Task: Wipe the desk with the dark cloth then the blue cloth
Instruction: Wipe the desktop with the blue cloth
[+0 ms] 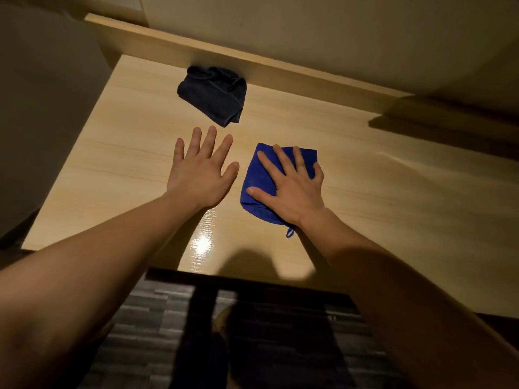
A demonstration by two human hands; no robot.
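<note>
A folded blue cloth (254, 175) lies on the light wooden desk (379, 197) near the middle. My right hand (292, 186) presses flat on top of it with fingers spread. My left hand (200, 169) is open with fingers apart, palm down on or just above the bare desk to the left of the blue cloth. A crumpled dark cloth (214, 94) sits farther back against the desk's rear ledge, just beyond my left fingertips and apart from them.
A raised wooden ledge (280, 66) runs along the desk's far side below a pale wall. The desk's left edge drops off beside a grey surface (47, 108). A dark chair (252, 332) and striped floor show below the near edge.
</note>
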